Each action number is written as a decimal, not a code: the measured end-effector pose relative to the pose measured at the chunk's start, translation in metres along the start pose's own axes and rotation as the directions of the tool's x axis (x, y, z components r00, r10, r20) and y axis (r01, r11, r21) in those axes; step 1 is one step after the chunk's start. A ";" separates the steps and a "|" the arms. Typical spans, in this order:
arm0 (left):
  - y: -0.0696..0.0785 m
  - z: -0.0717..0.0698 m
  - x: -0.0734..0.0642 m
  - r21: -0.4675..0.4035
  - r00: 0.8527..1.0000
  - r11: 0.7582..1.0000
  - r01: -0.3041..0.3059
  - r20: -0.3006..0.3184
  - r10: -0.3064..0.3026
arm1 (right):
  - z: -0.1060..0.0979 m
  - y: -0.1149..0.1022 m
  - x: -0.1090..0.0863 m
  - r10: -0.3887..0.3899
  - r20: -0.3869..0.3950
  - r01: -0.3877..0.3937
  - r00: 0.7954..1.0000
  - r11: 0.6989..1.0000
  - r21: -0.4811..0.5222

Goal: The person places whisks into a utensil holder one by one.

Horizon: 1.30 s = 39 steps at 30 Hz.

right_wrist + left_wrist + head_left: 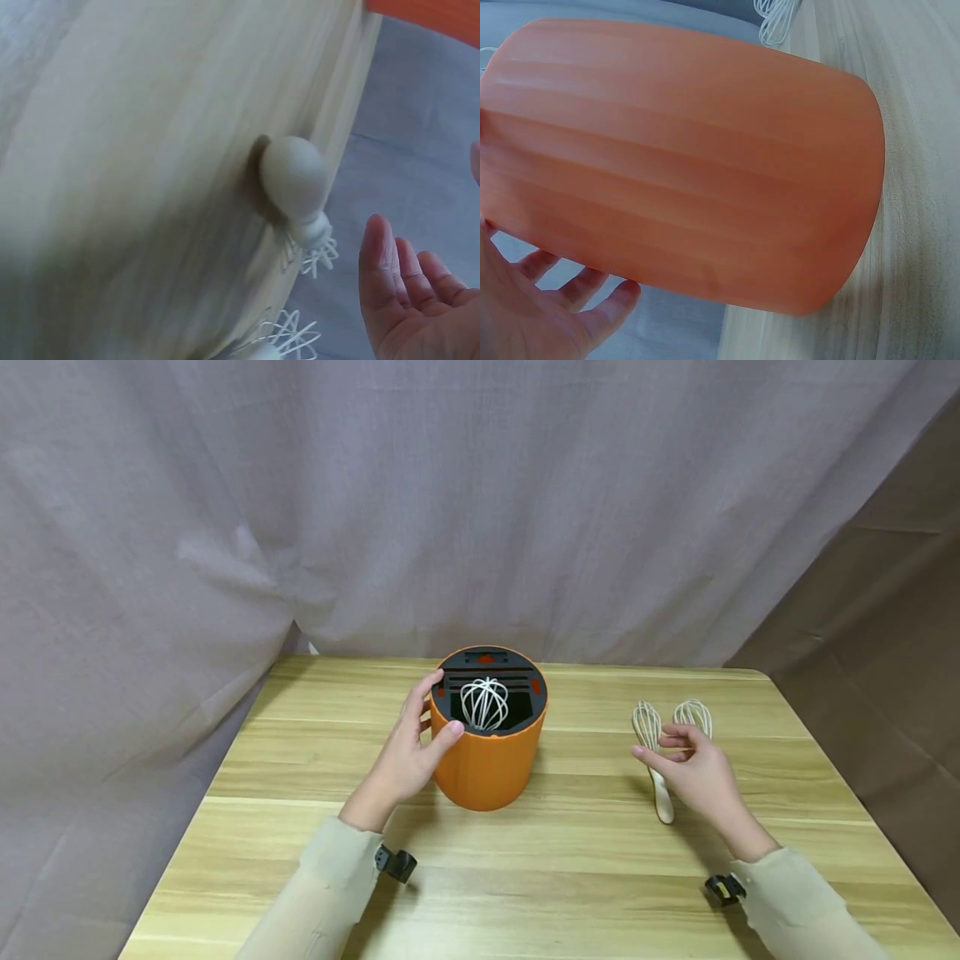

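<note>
An orange utensil holder (486, 772) with a black slotted top stands upright on the table. My left hand (408, 752) grips its left side, thumb at the front of the rim and fingers round the side. The wire head of one white whisk (484, 703) shows in the holder's opening; its handle is hidden inside. Two more whisks lie to the right: a nearer whisk (662, 797) with its handle pointing toward me, and another whisk (693, 717) partly covered by my right hand (697, 768). The right hand's fingers are apart over the whisks, with nothing held.
The light wooden table (585, 877) runs back to a grey cloth (480, 510). Brown cloth (885, 602) borders the right side. A small black camera sits at each wrist, the left camera (396, 863) near the holder's front.
</note>
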<state>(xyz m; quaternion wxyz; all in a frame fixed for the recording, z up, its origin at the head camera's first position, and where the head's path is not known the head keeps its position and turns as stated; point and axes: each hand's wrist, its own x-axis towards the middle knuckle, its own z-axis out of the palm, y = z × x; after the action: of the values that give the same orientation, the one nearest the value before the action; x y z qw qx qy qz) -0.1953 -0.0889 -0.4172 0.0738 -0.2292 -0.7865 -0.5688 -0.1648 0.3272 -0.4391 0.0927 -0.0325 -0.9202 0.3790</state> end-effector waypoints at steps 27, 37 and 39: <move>0.043 -0.006 -0.004 -0.025 1.000 1.000 0.017 0.020 -0.017 | 0.004 0.026 0.002 0.187 0.145 -0.176 0.972 0.981 -0.081; 0.043 -0.007 -0.005 -0.033 1.000 0.999 0.018 0.014 -0.018 | 0.010 0.028 0.003 0.220 0.190 -0.240 0.957 0.967 0.087; 0.043 -0.007 -0.005 -0.033 1.000 0.999 0.018 0.015 -0.018 | 0.011 0.028 0.002 0.231 0.203 -0.260 0.951 0.957 0.130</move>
<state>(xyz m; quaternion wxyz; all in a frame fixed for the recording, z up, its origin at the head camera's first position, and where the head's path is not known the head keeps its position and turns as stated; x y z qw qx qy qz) -0.1730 -0.0857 -0.3799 0.0592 -0.2274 -0.7795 -0.5806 -0.1694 0.3397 -0.4657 -0.0392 -0.1044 -0.8811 0.4596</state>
